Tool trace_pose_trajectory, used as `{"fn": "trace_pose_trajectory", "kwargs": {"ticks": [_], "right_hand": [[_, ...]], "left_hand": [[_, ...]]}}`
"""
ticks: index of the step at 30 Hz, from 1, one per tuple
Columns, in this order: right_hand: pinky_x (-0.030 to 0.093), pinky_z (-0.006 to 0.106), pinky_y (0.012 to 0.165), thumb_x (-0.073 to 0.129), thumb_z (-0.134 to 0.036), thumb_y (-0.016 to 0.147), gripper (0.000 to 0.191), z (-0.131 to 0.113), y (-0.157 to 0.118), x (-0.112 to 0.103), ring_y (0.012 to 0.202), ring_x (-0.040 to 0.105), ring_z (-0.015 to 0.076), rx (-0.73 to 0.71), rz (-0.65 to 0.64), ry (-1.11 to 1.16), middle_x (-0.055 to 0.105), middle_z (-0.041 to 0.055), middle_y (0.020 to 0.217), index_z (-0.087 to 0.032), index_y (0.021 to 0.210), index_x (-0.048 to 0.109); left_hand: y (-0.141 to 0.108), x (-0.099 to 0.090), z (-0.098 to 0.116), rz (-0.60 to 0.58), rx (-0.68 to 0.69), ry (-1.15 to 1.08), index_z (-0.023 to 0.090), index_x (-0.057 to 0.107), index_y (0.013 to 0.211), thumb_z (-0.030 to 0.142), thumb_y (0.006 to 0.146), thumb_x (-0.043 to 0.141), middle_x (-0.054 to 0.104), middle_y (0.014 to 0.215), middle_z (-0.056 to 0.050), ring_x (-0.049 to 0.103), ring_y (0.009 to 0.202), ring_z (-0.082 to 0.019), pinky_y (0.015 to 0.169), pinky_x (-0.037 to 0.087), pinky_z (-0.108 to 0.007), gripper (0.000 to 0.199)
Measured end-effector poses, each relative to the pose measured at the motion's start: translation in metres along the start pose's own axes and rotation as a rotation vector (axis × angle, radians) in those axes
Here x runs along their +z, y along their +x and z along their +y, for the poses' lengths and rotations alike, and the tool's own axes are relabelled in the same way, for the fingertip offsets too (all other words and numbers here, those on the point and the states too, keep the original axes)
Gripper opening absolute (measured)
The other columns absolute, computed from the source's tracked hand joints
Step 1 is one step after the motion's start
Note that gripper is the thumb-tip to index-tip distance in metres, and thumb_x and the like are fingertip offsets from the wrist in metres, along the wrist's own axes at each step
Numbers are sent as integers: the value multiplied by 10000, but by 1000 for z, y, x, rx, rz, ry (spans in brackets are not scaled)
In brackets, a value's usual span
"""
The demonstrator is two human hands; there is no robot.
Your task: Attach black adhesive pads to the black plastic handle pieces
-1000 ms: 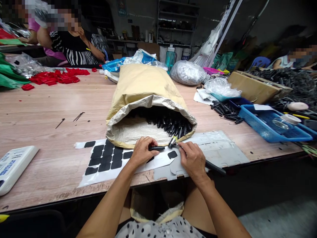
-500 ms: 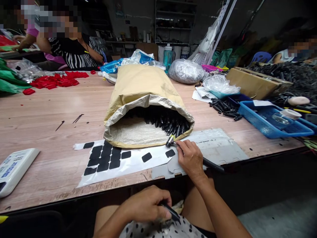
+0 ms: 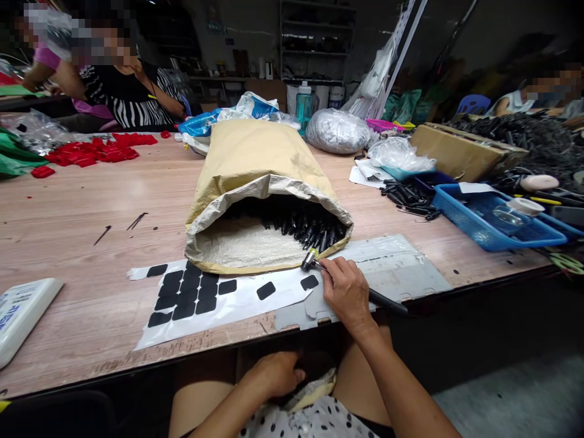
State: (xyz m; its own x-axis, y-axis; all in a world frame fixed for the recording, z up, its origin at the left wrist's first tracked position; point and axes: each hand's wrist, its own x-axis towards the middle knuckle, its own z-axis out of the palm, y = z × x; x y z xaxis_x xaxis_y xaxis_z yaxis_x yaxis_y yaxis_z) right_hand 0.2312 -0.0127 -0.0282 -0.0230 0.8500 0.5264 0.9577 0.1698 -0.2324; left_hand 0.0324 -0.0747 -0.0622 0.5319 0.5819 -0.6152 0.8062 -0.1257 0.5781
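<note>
My right hand is closed round a small hammer above the grey board. Its metal head points left, close to the mouth of a tan sack. Inside the sack lies a heap of slim black parts. My left hand hangs low below the table edge, over my lap, near the opening of a pale and yellowish bag. Its fingers are mostly hidden in shadow, and no object shows in it. A white sheet with black rounded-square stickers lies left of the board.
At the right is a blue basket beside loose black parts. A white device stands at the left edge. Red pieces and clear plastic bags lie farther back. A co-worker sits across the table.
My left hand has lowered toward the bag in my lap; the dark elongated piece it held no longer shows. The right hand keeps the hammer in nearly the same place. The view has shifted slightly.
</note>
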Motion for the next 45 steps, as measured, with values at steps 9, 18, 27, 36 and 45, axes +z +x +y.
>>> {"fn": "trace_pose_trajectory", "kwargs": {"ticks": [9, 18, 27, 36, 45], "right_hand": [[364, 342, 775, 539, -202, 936, 259, -1, -1, 0, 880, 499, 222, 6, 7, 0, 637, 58, 925, -226, 1154, 677], [375, 339, 781, 535, -215, 941, 248, 2, 0, 0, 898, 513, 222, 9, -15, 25, 636, 57, 927, -240, 1145, 675], [375, 338, 785, 541, -219, 935, 247, 2, 0, 0, 890, 511, 222, 10, -10, 20, 639, 59, 929, -234, 1135, 684], [372, 328, 775, 548, -210, 926, 252, 1, -1, 1, 886, 507, 216, 7, 11, 20, 635, 54, 915, -237, 1137, 683], [433, 330, 830, 498, -200, 958, 295, 5, 2, -2, 905, 570, 215, 3, -9, 95, 666, 53, 923, -249, 1181, 684]], "left_hand": [[5, -181, 27, 475, 187, -367, 186, 693, 1010, 513, 886, 571, 720, 826, -42, 640, 678, -167, 594, 472, -253, 371], [99, -252, 2, 1058, -413, -175, 135, 723, 911, 415, 732, 735, 729, 997, -223, 679, 1009, -385, 762, 511, -422, 333], [57, -222, -10, 1086, -215, -102, 213, 710, 851, 344, 702, 736, 740, 886, -69, 670, 868, -257, 744, 468, -334, 200], [13, -145, -8, 762, 306, -167, 222, 745, 921, 335, 746, 747, 703, 878, -20, 587, 787, -190, 702, 446, -306, 208], [26, -132, -15, 817, 401, -100, 230, 732, 911, 275, 763, 750, 691, 895, -18, 575, 931, -223, 830, 437, -344, 155]]}}
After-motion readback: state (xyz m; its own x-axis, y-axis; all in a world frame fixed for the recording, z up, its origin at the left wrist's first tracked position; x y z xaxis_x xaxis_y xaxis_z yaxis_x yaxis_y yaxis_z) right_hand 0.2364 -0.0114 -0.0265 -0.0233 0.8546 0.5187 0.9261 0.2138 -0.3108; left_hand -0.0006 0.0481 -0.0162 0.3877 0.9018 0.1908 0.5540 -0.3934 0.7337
